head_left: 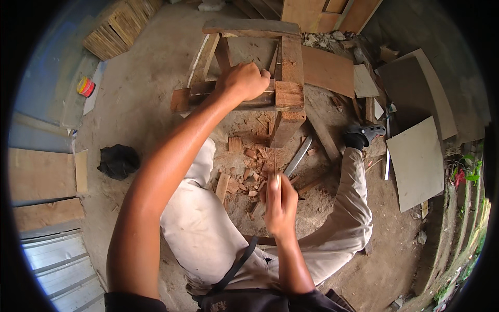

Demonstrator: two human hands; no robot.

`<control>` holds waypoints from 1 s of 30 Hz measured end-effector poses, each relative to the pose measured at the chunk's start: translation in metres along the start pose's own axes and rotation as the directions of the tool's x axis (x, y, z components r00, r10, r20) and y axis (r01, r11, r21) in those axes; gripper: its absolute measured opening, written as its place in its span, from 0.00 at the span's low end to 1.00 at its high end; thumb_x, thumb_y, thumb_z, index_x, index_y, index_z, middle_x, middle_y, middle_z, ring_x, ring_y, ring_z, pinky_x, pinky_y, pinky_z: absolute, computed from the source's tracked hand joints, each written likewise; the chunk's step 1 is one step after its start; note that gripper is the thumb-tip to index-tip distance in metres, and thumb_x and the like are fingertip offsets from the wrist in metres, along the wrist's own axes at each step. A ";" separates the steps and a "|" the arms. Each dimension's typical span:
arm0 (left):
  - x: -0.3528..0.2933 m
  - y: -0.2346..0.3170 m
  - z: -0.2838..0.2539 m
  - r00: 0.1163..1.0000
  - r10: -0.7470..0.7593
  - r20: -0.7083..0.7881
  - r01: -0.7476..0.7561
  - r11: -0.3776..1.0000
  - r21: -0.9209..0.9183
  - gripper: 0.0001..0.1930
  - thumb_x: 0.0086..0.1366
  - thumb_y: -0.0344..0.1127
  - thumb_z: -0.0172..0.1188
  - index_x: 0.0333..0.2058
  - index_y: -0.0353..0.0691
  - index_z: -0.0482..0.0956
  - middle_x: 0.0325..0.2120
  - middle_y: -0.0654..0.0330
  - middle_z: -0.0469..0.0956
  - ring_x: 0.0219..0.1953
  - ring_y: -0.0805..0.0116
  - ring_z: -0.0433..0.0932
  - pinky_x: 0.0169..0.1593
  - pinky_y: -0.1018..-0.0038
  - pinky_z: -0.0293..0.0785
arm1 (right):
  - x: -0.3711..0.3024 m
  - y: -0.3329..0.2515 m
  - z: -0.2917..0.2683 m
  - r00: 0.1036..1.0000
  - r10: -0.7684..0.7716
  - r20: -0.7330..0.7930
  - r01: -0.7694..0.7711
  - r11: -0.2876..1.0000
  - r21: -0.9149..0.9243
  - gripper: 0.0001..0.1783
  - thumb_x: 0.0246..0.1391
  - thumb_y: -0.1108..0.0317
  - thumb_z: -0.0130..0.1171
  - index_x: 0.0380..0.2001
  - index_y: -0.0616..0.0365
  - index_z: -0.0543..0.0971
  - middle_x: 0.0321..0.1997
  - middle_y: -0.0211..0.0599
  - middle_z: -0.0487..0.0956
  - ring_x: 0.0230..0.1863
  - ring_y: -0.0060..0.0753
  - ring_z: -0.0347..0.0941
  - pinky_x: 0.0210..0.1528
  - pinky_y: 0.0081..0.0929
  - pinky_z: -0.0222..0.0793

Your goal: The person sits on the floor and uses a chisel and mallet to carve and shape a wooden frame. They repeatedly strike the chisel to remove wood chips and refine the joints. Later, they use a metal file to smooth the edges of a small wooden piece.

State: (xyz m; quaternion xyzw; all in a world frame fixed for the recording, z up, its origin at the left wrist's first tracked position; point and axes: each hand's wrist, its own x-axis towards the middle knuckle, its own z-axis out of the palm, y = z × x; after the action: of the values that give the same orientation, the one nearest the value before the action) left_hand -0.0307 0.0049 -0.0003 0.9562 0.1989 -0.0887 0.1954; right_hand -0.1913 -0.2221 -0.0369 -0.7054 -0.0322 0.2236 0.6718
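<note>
My right hand [281, 204] is closed round the handle of a saw, low in front of me. Its thin blade [275, 156] shows almost edge-on and runs away from me to a reddish wooden beam [289, 93]. The blade meets the wood at the left side of the beam's cut-looking end. Farther off and to the left, my left hand [243, 81] is a fist pressed down over a timber [205, 88] on the wooden trestle [249, 27]. Its fingertips are hidden, but they curl over the timber.
Wood chips [252, 166] and offcuts litter the ground under the trestle, beside a long metal blade [299, 156]. A black bag [118, 161] lies at left, near a red and yellow tub [86, 87]. Boards [416, 161] lean at right. My shod foot [366, 135] stands right of the trestle.
</note>
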 end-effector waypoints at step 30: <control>0.001 -0.004 0.009 0.983 0.090 -0.161 -0.097 0.995 -0.037 0.31 0.74 0.47 0.39 0.30 0.24 0.82 0.35 0.34 0.83 0.42 0.34 0.83 0.52 0.50 0.78 | 0.006 -0.012 -0.003 0.999 -0.011 0.043 0.009 0.999 0.043 0.26 0.73 0.50 0.46 0.42 0.66 0.76 0.23 0.24 0.68 0.25 0.15 0.63 0.26 0.22 0.59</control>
State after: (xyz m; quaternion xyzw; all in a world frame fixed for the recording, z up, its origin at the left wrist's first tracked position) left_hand -0.0317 0.0048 -0.0102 0.9640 0.1706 0.0015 0.2039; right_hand -0.1819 -0.2221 -0.0267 -0.6855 -0.0455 0.2360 0.6872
